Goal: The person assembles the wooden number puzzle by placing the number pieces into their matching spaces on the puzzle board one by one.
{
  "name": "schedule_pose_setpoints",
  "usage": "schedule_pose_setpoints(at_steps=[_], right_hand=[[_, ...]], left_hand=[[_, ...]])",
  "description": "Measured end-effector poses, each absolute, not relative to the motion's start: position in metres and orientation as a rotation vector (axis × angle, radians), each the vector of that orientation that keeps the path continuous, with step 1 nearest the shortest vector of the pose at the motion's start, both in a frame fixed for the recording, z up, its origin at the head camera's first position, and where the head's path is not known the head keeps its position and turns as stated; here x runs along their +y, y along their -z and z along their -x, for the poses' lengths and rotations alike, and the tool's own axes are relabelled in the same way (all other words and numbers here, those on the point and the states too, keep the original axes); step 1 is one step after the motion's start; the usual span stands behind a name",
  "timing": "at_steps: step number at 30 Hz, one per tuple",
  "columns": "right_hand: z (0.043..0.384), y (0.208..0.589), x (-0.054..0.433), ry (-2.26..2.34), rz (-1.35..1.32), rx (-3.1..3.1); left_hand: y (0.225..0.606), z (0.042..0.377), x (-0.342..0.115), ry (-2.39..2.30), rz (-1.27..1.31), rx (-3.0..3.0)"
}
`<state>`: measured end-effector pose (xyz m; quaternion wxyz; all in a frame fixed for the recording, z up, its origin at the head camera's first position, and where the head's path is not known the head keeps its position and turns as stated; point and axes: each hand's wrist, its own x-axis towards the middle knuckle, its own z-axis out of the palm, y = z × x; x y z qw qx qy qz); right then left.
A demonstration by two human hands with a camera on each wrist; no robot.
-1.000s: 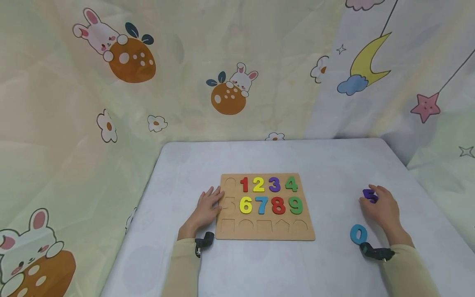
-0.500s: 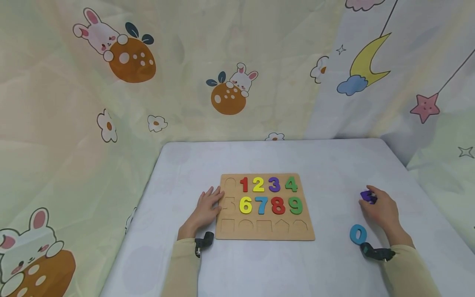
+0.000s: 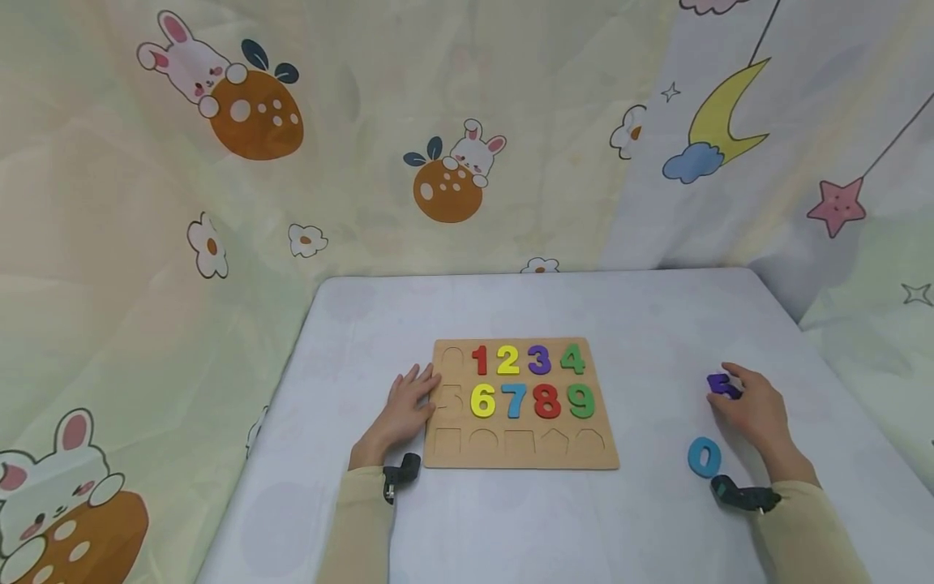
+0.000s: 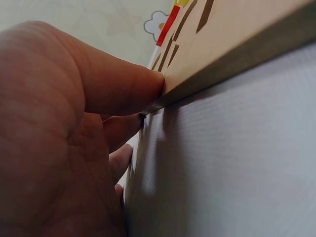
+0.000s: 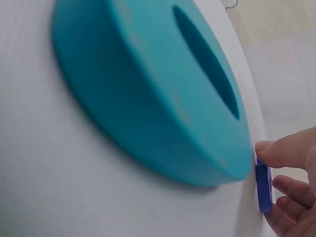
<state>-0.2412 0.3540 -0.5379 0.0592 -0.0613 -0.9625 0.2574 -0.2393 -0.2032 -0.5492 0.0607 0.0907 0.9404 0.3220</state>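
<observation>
Pale surface point(image 3: 292, 389): a relaxed left hand point(image 3: 400, 411) touches the puzzle board's point(image 3: 521, 461) nine o'clock edge; right hand point(image 3: 755, 410) pinches a purple 5 point(image 3: 718, 380), likely light, rigid, best held edgewise.

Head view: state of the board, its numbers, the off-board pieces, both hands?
Wooden board: flat on the table, left-column and bottom-row recesses empty
Numbers 1–4 and 6–9: on the board, two rows
Purple piece: pinched, off the board
Blue 0: loose, flat on the table
Left hand: touching board's left edge
Right hand: pinching purple piece
</observation>
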Motion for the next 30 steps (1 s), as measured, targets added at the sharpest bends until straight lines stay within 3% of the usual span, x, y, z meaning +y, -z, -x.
schedule_pose_setpoints(at_steps=[30], right_hand=[[0.233,0.531,0.334,-0.837,0.130,-2.972]], left_hand=[[0.546,0.236,-0.204,-0.979,-0.287,2.850]])
